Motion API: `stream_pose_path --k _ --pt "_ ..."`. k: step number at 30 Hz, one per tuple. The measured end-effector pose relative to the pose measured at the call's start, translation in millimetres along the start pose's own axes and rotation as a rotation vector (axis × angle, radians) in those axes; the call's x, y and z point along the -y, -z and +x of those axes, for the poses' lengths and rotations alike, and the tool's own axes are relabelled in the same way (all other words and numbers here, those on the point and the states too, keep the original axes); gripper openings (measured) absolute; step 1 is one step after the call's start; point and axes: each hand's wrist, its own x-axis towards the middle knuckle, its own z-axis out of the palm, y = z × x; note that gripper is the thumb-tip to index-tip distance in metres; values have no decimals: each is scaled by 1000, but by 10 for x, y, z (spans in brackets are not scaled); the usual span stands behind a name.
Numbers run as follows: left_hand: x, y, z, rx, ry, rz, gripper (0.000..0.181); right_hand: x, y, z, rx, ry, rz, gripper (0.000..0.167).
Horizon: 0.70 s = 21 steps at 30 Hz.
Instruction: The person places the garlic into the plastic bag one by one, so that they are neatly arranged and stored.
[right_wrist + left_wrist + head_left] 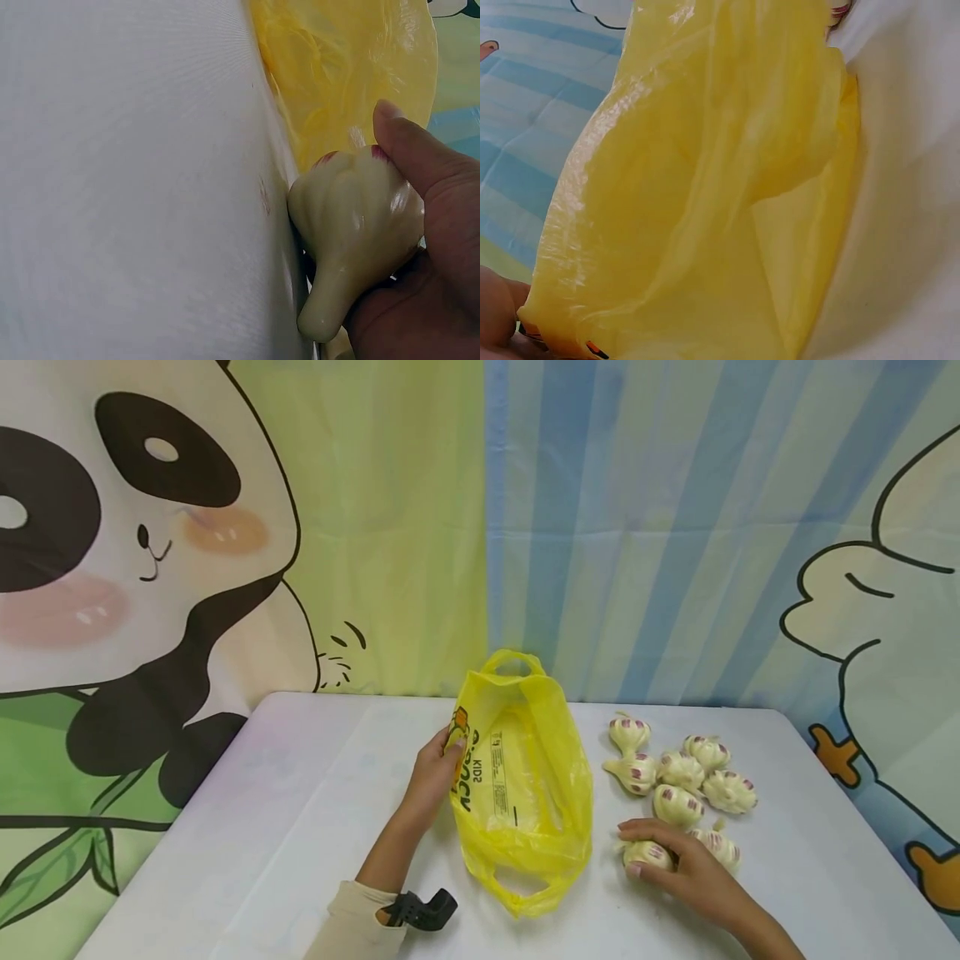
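Note:
A yellow plastic bag point(517, 760) with dark lettering stands open at the middle of the table, its mouth toward me. My left hand point(437, 770) pinches the bag's left rim; in the left wrist view the bag's yellow side point(697, 180) fills most of the picture. To the right of the bag, my right hand point(693, 868) holds a garlic bulb point(647, 856) low at the tabletop. The right wrist view shows this bulb point(352, 217) between thumb and fingers, its pale stem pointing down. Several more garlic bulbs point(681, 770) lie grouped beyond and beside the right hand.
The white table point(322, 777) reaches back to a printed curtain point(645, 527) with a panda and stripes. A black wrist mount point(426, 910) sits on the left forearm near the bag's lower handle point(517, 902).

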Motion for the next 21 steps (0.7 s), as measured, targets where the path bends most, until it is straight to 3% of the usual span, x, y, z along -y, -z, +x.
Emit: stream_pose_path --k 5,13,21 --pt "12 8 -5 -4 -34 -2 47 -15 -15 5 4 6 6 36" --pt "31 1 -25 -35 -32 19 43 -16 -30 -5 22 12 18 36" --pt "67 -78 -46 -4 -48 -1 46 -13 -12 -16 38 21 28 31"
